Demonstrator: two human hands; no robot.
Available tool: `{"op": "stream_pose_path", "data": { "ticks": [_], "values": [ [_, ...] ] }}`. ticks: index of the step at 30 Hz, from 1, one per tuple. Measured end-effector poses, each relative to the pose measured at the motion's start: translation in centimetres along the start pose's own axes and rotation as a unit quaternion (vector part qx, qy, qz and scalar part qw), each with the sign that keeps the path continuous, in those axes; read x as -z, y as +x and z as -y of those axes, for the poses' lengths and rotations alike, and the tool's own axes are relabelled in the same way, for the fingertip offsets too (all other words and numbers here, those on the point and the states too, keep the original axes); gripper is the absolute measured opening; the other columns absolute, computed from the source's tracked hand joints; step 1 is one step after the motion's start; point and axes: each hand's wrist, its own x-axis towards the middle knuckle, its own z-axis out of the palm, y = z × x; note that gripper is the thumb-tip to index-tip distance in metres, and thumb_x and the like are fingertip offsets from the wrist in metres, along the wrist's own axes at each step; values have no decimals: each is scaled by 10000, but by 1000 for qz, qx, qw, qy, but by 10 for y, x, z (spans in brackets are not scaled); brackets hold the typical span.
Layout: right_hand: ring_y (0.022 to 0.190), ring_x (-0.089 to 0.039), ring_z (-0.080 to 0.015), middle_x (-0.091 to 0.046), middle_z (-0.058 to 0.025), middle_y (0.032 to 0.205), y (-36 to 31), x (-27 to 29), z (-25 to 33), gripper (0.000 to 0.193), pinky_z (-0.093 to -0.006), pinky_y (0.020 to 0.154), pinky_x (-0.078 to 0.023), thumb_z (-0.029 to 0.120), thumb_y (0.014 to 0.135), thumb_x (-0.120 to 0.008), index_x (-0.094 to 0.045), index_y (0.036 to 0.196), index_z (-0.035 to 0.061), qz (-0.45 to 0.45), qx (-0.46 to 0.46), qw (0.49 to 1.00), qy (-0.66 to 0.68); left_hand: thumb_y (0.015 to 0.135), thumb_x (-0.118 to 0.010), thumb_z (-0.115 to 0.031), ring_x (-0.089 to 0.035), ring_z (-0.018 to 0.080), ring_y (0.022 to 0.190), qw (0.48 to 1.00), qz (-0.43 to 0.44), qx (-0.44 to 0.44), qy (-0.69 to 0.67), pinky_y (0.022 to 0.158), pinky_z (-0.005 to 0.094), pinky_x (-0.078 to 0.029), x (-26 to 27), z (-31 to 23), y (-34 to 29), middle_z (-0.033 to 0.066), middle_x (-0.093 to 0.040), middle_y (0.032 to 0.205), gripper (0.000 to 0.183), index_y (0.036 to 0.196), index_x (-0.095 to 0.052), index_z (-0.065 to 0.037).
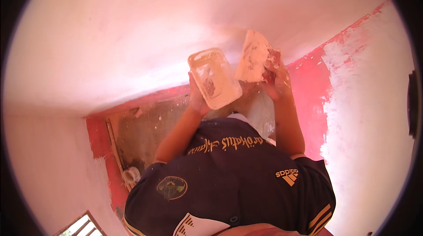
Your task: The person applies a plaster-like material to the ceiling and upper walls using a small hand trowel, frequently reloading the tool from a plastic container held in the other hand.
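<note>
My left hand [197, 95] grips the side of a rectangular plastic tub [225, 100], tilted so its inside shows, smeared with pale paste and with a little reddish residue. Just to the right of the tub, my right hand [277, 81] is closed around a wide, wedge-shaped scraper [255, 55]. Pale paste coats its broad face, and reddish patches show toward the hand. The scraper is raised close to the pale wall [176, 20] in front of me; whether its edge touches the wall, I cannot tell. Paste spots mark my right hand.
On the right, a wall has a red band [308, 99] beside patchy white coating [361, 104]. Below lies a brown, speckled floor [154, 121]. A long stick [115, 152] and a whitish round container [131, 176] are at the left. A barred window [83, 227] shows at lower left.
</note>
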Motion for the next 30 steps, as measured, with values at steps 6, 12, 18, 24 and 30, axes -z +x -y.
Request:
{"op": "stream_pose_path", "data": {
  "ticks": [6, 12, 18, 24, 30],
  "values": [
    [1147, -625, -206, -610, -60, 1241, 10, 109, 19, 394, -362, 955, -514, 99, 923, -605, -532, 1310, 95, -69, 24, 987, 145, 997, -303, -701, -594, 303, 1235, 999, -17, -20, -22, 1052, 501, -495, -33, 34, 29, 101, -577, 1393, 761, 1488, -425, -132],
    [1013, -612, -185, -606, -46, 1137, 43, 176, 89, 364, -319, 829, -530, 115, 916, -672, -574, 1267, 121, -151, 134, 955, 219, 1028, -413, -557, -608, 268, 1169, 987, 35, -144, 54, 979, 490, -539, -73, 75, 54, 68, -611, 1261, 557, 1395, -496, -147],
    [817, -563, -99, -591, 14, 972, 77, 167, 245, 299, -272, 715, -483, 73, 952, -643, -577, 1239, 123, -116, 391, 910, 74, 1029, -375, -569, -621, 273, 1144, 996, 6, -83, -31, 978, 506, -527, -85, 107, 61, 67, -618, 1250, 568, 1367, -512, -134],
    [787, -568, -116, -617, -13, 926, 129, 93, 379, 233, -242, 755, -489, 78, 990, -590, -604, 1220, 46, -143, 672, 701, -193, 1021, -379, -582, -627, 296, 1148, 989, -66, -117, -58, 970, 505, -528, -83, 112, 53, 71, -630, 1265, 586, 1368, -533, -136],
    [849, -622, -206, -709, -87, 1009, 183, 49, 427, 271, -319, 777, -519, 53, 890, -606, -680, 1150, 67, -286, 778, 397, -394, 1011, -388, -598, -630, 291, 1150, 988, -5, -144, -49, 970, 500, -530, -90, 117, 60, 68, -633, 1269, 600, 1371, -533, -141]
  ]
}}
